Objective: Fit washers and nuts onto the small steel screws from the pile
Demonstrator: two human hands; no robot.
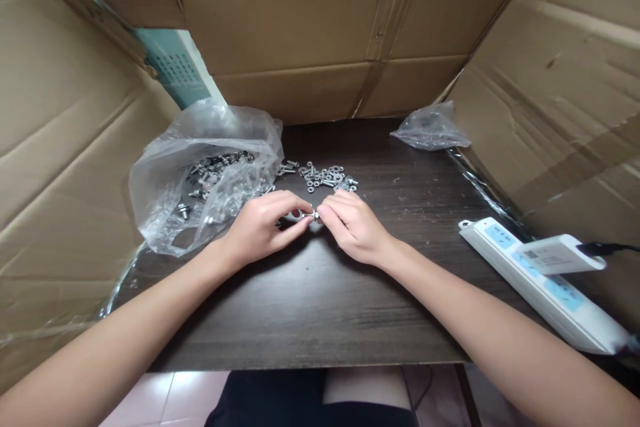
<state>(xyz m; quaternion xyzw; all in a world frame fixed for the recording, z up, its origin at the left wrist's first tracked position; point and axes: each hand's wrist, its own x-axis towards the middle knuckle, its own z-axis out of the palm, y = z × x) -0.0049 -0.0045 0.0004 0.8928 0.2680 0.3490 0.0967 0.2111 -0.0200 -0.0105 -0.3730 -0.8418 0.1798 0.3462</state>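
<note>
Over the middle of the table, my left hand [263, 225] and my right hand [359, 228] meet fingertip to fingertip. Between them is a small silver bolt [311, 215], lying sideways, with what looks like a nut or washer on it. My left thumb and fingers pinch one end; the right thumb and forefinger are closed round the other. Just beyond the fingers lies a loose pile of bolts, nuts and washers [327, 177]. Left of it, a clear plastic bag [165, 163] lies open with many bolt assemblies [220, 170] in it.
A white power strip [540, 287] with a white plug-in adapter [557, 255] runs along the right side of the dark table [310, 320]. At the back right lies a crumpled clear bag [431, 127]. Cardboard walls [310, 13] enclose the table at the back and sides.
</note>
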